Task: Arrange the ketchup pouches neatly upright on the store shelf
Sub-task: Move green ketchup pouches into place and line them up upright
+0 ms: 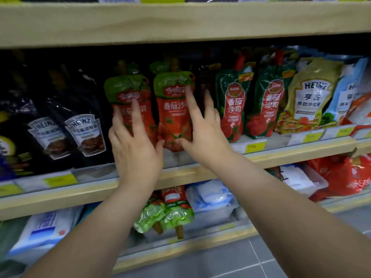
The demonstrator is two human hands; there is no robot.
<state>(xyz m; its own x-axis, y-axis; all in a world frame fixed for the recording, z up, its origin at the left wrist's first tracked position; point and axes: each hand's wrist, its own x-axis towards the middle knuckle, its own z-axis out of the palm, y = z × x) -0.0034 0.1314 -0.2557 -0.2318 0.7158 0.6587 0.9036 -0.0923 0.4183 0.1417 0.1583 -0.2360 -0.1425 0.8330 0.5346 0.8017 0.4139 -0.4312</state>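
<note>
Two red ketchup pouches with green tops stand upright side by side on the middle shelf (pixel 180 175). My left hand (pixel 134 145) rests flat against the left pouch (pixel 128 91), fingers spread. My right hand (pixel 202 129) touches the right pouch (pixel 172 109) with its index finger on the label and its thumb at the pouch's base. Neither hand grips a pouch. Two more pouches of the same kind (pixel 166 211) lie upside down on the shelf below, spouts pointing out.
Black Heinz pouches (pixel 84 133) stand to the left, dark green ketchup pouches (pixel 232 105) and Heinz salad dressing pouches (pixel 309 97) to the right. Yellow price tags line the shelf edges. White and red packs fill the lower shelf. The upper shelf board (pixel 180 23) hangs close overhead.
</note>
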